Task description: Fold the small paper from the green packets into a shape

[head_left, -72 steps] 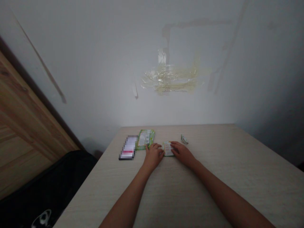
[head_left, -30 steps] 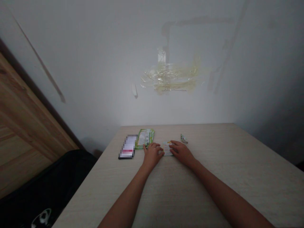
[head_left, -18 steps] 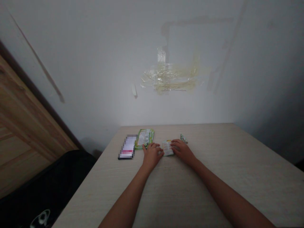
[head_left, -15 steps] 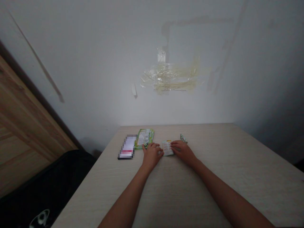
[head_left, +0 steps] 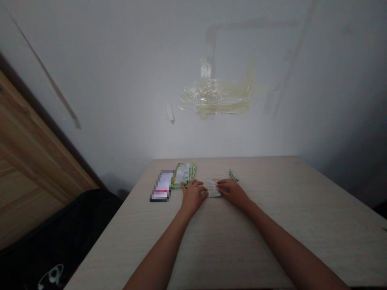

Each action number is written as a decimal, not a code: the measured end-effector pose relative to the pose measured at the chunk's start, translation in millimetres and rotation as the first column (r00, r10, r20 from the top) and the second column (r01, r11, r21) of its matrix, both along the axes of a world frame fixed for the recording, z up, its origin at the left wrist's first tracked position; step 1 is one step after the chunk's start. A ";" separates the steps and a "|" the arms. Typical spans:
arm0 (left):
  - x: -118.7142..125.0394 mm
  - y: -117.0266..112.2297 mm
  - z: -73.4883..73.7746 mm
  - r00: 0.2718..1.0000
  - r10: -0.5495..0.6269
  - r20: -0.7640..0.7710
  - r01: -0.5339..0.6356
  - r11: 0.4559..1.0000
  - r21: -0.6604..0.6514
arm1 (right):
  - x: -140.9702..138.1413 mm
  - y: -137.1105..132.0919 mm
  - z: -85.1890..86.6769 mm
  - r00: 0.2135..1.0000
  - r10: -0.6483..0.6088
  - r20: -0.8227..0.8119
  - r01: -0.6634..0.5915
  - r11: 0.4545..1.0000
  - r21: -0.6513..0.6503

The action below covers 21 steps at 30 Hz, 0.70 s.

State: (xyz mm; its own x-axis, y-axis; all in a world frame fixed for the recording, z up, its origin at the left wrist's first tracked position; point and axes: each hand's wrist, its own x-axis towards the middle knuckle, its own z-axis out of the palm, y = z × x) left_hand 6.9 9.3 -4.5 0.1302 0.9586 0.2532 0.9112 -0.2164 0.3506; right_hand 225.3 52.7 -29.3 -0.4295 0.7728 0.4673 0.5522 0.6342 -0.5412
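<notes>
A small, flat packet printed with text lies on the table between my hands, its face pale with a touch of yellow at the top edge. My left hand grips its left edge with thumb and forefinger, while the other fingers are spread toward the green pouches. From the other side, my right hand pinches the packet's right edge, with fingertips over its printed face. Just beyond the right hand lies a small crumpled green-and-white wrapper. What my fingers cover of the packet is hidden.
Several green printed pouches are stacked behind my left hand. Left of them lies a phone with a blurred screen. The pale wooden table meets a wall with old tape. A black bag is at lower left.
Hardly anything differs. The packet appears slightly flatter between my fingers, and both hands stay in nearly the same place.
</notes>
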 end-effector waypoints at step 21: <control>-1.8 -1.3 -0.1 1.000 -0.017 -0.003 0.017 0.999 0.032 | -0.6 0.0 -0.9 0.999 0.007 0.051 -0.009 0.999 0.041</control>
State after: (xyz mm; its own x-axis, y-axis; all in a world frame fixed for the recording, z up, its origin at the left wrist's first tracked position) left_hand 5.1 8.0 -4.6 0.1473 0.9477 0.2832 0.9081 -0.2431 0.3411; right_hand 224.7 52.7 -30.2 -0.4594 0.7500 0.4758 0.5736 0.6596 -0.4857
